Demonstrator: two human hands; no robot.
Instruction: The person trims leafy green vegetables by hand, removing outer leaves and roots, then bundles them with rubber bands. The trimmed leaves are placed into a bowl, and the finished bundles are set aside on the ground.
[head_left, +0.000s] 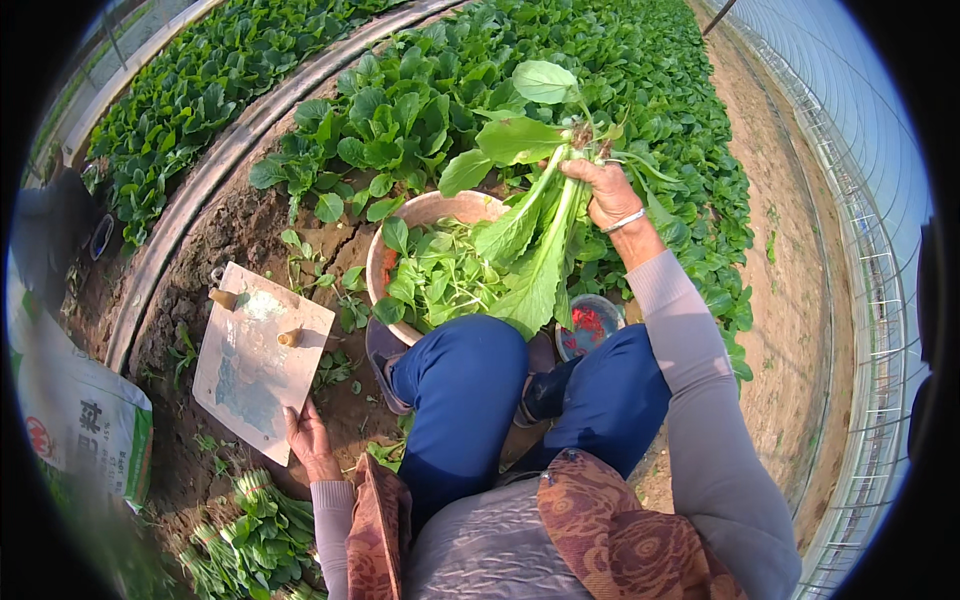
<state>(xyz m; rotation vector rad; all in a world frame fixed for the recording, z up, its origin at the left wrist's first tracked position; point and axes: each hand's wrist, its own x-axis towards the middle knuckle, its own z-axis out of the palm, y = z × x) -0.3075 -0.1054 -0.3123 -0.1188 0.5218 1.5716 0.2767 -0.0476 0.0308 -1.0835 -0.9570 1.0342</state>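
My right hand (606, 193) is closed around several leafy green plants (551, 247), their roots up and their long leaves hanging down. These leaves overlap the right side of a round tub (381, 300) that holds loose green leaves (442, 274). At the left, my left hand (309, 442) grips the lower right edge of a worn rectangular board (251, 367), its thumb on the face. Two short tan knobs stand on the board. A small bowl (577, 346) with red bands or strips in it sits by my right knee.
Bundled greens (259, 525) lie on the soil at the lower left, near a printed white sack (82, 420). Leafy crop rows (637, 60) fill the ground ahead. A dirt path (795, 262) runs along the greenhouse wall. A blurred person (52, 225) is at the far left.
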